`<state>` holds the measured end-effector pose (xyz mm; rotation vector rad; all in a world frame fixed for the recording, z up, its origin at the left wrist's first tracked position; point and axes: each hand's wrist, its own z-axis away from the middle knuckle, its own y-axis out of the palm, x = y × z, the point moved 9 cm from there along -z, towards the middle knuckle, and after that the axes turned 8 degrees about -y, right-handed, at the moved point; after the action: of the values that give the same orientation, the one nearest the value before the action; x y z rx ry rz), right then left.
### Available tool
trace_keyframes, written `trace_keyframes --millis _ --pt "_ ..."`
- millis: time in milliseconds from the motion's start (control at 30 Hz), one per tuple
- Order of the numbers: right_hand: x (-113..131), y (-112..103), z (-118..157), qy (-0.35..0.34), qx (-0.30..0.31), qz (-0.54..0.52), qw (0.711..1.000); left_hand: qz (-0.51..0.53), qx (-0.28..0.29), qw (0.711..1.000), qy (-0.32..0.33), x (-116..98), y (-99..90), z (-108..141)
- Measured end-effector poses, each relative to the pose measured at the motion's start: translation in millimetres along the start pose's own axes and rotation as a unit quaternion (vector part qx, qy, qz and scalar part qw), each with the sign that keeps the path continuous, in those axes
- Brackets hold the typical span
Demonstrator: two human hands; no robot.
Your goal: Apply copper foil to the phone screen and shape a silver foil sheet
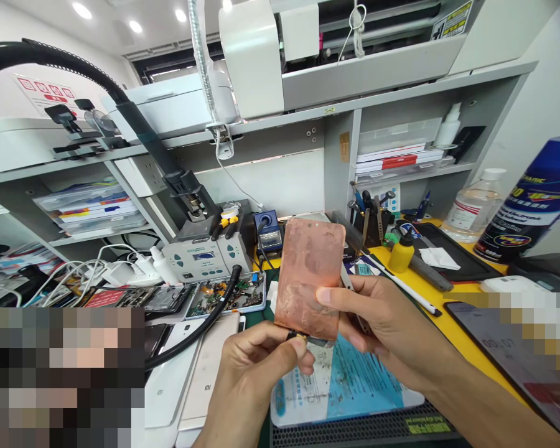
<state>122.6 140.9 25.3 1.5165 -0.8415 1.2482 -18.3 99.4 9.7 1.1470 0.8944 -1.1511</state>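
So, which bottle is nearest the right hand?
The small yellow, dark-capped bottle, beyond the right hand; the clear, white-capped bottle stands farther off.

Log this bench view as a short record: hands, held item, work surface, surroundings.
right hand: grips copper-coloured panel at its right edge, thumb on the front face
left hand: thumb and finger pinch a small dark piece at the panel's lower edge; exact part unclear
panel: raised, tilted, face marked and scuffed
below: blue-and-white mat
left side: parts tray, white phone
behind: grey station with display
right side: yellow bottle, blue-topped spray can
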Motion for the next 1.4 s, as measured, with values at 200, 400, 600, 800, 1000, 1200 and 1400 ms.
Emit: trace_keyframes --millis 200,400,600,800,1000,1200,1400 --pt "-2 -1 0 0.02 0.0 -0.003 1.0 -0.015 -0.004 1.0 -0.007 -1 0.5 1" --pt "-5 0 -3 0.031 0.005 -0.002 1.0 0.008 -0.012 1.0 -0.008 0 0.2 1" --pt "-10 -3 -2 0.038 -0.002 -0.021 0.999 0.012 -0.018 1.0 -0.014 2 -0.5 2" --pt "-9 -1 -2 0.038 0.001 -0.036 0.999 0.012 -0.029 0.999 -0.012 2 -2.5 2" --pt "-8 0 -2 0.036 0.001 -0.041 0.998 0.001 -0.02 1.0 -0.013 2 -1.4 1" --pt "-10 -1 -2 0.039 0.002 -0.034 0.999 -0.017 -0.029 0.999 -0.005 0 -2.3 2" --pt "-10 1 -2 0.047 0.003 -0.033 0.998 -0.027 -0.042 0.999 0.011 1 -4.0 3"
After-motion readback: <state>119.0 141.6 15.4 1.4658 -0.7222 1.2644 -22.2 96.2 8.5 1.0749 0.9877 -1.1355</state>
